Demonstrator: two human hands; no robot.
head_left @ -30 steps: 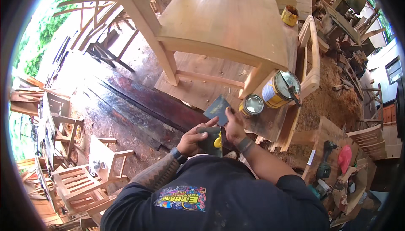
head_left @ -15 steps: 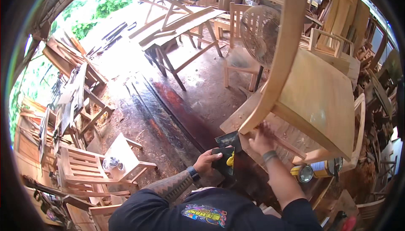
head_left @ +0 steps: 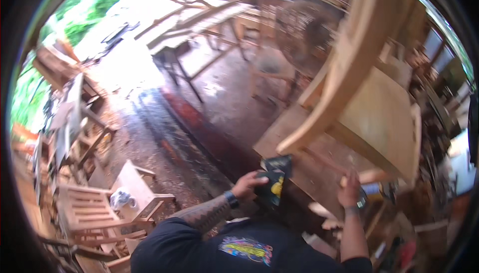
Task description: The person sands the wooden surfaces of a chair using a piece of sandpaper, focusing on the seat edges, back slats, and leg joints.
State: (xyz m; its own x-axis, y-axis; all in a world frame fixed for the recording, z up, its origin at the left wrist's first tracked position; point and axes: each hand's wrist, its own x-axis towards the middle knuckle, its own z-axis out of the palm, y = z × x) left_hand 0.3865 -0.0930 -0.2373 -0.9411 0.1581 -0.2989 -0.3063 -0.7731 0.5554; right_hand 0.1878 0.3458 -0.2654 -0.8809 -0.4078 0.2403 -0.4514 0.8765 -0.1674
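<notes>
Well, looking down from my head, I had my left hand [head_left: 245, 187] closed on the edge of a dark plate [head_left: 267, 193], with a lump of yellow paste [head_left: 277, 187] on its face. A second, greyish plate [head_left: 279, 162] overlapped its far end. About 1 second earlier my right hand [head_left: 349, 193] had held that greyish piece; by this moment the 2 plates were together on my left side and the right hand was well apart from them. I could not be sure whether my left fingers pinched both or only the nearer 1. My right hand had crossed to the foot of a chair leg [head_left: 375, 176], just beside a small tin [head_left: 360, 199], but blur hid its fingers, so I could not tell whether they gripped anything. As I judged it, the paste now depended on my left hand alone, which left the right able to attend to the leg or tin. The pale wooden chair [head_left: 381, 111] stood on a brown board [head_left: 277, 131], just beyond my plates.
</notes>
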